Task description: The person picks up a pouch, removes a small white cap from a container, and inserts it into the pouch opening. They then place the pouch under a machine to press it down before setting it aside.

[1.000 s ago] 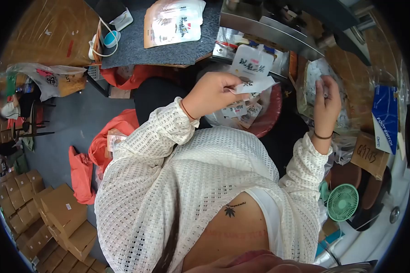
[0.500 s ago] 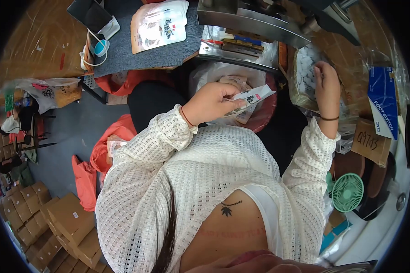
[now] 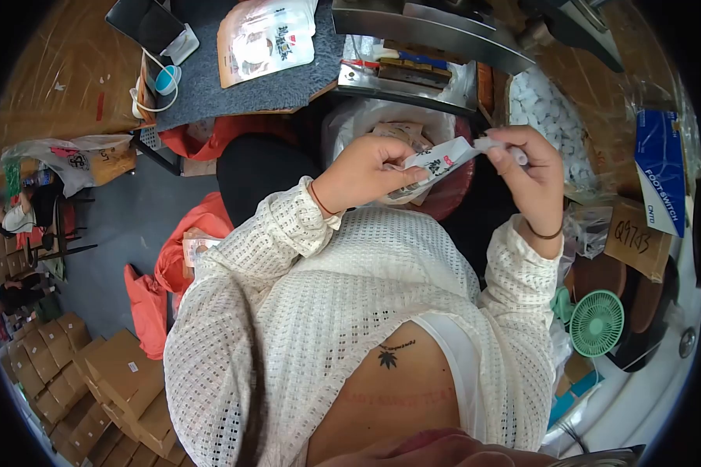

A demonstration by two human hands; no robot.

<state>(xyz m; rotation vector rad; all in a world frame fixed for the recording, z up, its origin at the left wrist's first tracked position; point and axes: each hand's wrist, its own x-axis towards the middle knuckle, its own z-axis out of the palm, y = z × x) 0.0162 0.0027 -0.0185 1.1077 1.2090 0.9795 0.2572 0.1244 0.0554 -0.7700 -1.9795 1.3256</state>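
A small white printed pouch [image 3: 444, 158] is pinched at its left end between the thumb and fingers of my left hand [image 3: 374, 173]. At the pouch's right end, my right hand [image 3: 530, 167] pinches small white translucent pieces [image 3: 517, 156], one beside the pouch's opening. Below the pouch is a bin lined with a clear bag [image 3: 350, 123], which holds several printed pouches [image 3: 401, 132]. Behind my right hand stands a bag-lined box full of small white pieces [image 3: 541, 105].
A stack of printed pouches [image 3: 269, 43] lies on the blue-grey mat [image 3: 210, 97]. The metal machine [image 3: 436, 39] is at the top centre. On the right are a blue box [image 3: 660, 171], a cardboard box [image 3: 637, 240] and a green fan [image 3: 596, 323]. Cartons [image 3: 125, 366] are stacked at lower left.
My right hand has come away from the box of white pieces to the pouch, now with white pieces between its fingers. The pouch has shifted slightly right.
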